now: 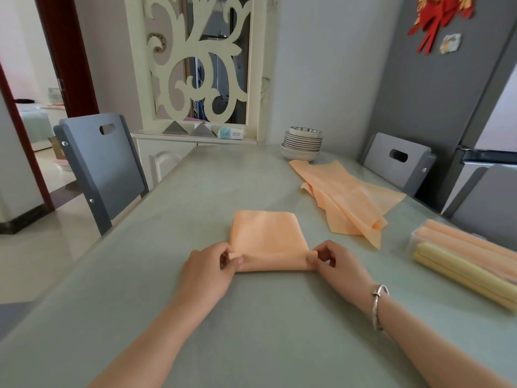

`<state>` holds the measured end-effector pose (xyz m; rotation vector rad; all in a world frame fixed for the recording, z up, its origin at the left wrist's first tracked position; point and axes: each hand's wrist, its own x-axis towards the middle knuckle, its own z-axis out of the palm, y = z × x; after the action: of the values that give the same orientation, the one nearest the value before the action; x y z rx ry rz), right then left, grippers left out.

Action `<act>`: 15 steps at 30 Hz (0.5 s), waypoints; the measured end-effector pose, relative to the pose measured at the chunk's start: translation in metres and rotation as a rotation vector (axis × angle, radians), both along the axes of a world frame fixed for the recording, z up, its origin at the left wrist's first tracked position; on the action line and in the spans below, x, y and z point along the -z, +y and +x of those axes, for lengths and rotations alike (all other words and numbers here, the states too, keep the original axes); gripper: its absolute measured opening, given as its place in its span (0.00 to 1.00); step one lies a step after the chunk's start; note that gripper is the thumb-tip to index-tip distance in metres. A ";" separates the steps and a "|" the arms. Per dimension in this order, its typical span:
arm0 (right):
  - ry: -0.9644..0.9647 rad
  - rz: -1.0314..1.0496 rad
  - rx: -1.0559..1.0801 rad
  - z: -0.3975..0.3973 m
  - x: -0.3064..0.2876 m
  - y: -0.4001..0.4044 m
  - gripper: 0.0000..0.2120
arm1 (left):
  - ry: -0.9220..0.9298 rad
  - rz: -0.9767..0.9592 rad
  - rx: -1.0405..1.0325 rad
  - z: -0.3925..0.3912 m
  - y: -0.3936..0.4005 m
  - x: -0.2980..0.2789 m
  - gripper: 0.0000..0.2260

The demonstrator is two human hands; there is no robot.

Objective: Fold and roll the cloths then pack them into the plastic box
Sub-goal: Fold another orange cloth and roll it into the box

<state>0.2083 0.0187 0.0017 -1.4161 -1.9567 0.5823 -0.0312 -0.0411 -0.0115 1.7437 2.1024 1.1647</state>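
Your bare forearms reach in from the near edge of the pale green glossy table [251,331], a silver bangle [378,306] on your right wrist. Your left hand [208,271] pinches the near left corner of the folded peach-orange square cloth [265,236] between thumb and curled fingers, and your right hand [334,266] pinches the near right corner the same way. The cloth lies flat at the middle of the table, its near edge turned up slightly into a low roll between your hands.

To your right, by the table's right edge, sits the clear plastic box [414,242], holding rolled peach cloths above rolled pale yellow ones. Beyond the folded cloth and to the right, a loose crumpled peach cloth [349,200] lies spread on the table. Past that, near the far end, stands a stack of white shallow dishes [302,145] with a patterned bowl on top. Grey chairs stand on either side: one [100,166] at the left, one [397,163] at the right.
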 end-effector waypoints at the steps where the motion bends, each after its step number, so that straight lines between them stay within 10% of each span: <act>1: -0.012 -0.010 -0.001 0.000 0.001 0.000 0.05 | -0.067 -0.027 0.005 -0.001 0.000 0.001 0.07; 8: -0.174 0.020 0.021 -0.009 0.003 -0.002 0.08 | -0.046 -0.048 -0.091 0.006 0.003 -0.002 0.11; 15: -0.526 0.461 -0.141 -0.014 0.003 -0.005 0.12 | 0.476 0.210 -0.029 0.013 0.003 -0.002 0.08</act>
<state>0.1941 0.0133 -0.0009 -1.2154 -2.4070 -0.2132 -0.0187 -0.0378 -0.0096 2.2838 2.3300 1.0936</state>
